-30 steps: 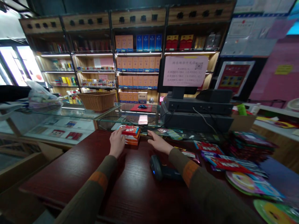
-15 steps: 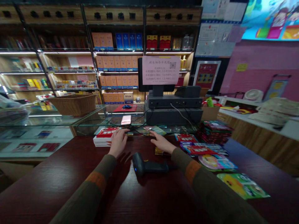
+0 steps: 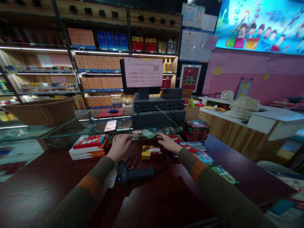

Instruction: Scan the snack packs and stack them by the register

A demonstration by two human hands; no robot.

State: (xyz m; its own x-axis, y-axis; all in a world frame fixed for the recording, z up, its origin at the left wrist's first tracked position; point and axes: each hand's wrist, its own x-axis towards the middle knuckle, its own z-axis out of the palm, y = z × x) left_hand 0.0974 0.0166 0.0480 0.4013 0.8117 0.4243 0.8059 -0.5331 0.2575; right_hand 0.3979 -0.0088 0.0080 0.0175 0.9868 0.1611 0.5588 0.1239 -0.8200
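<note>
My left hand (image 3: pixel 120 146) is over the dark red table (image 3: pixel 57 186), fingers apart and holding nothing, just right of a stack of red and white packets (image 3: pixel 89 147). Held out on the other side, my right hand (image 3: pixel 168 143) is also open, near the red packet (image 3: pixel 175 138). Between the hands lies a small stack of yellow and brown packets (image 3: pixel 152 152). A black barcode scanner (image 3: pixel 135 173) rests nearer to me, its blue light lit. Colourful flat packets (image 3: pixel 204 156) are lined up beyond my right wrist.
Behind the table stand a glass counter (image 3: pixel 66 126), a phone (image 3: pixel 110 125), a dark register with a monitor (image 3: pixel 158 110) and a wicker basket (image 3: pixel 42 111). A tall stack of dark packets (image 3: pixel 196 130) is at the back right. Cables cross the glass.
The view has turned to the right, so the shelves and register appear further left. Both hands remain open; the yellow and brown packets, partly hidden by my right hand before, now show fully.
</note>
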